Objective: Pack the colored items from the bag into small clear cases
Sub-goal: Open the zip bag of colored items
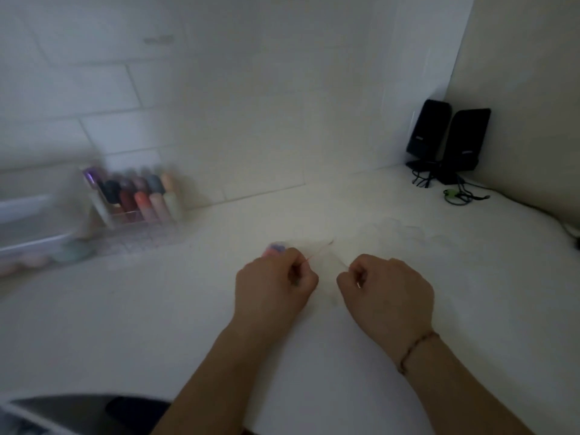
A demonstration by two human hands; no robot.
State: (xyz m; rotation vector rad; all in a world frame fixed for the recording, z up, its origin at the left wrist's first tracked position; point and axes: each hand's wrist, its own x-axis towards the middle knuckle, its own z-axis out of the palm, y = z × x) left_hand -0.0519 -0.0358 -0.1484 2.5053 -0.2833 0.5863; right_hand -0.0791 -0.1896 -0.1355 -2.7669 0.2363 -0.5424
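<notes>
Thin clear bag (317, 257), nearly invisible on the white table (439, 309), red strip along its top edge, pink and blue blurred colored items (275, 248) bunched at its left end; long axis left to right, red edge tilting up to the right. Pinched by curled left hand (273, 285) and curled right hand (387, 290), just above the table.

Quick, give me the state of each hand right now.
Left hand: curled, pinching one edge of the thin clear plastic bag with small pink and blue items.
Right hand: curled, pinching the bag's other edge.
</notes>
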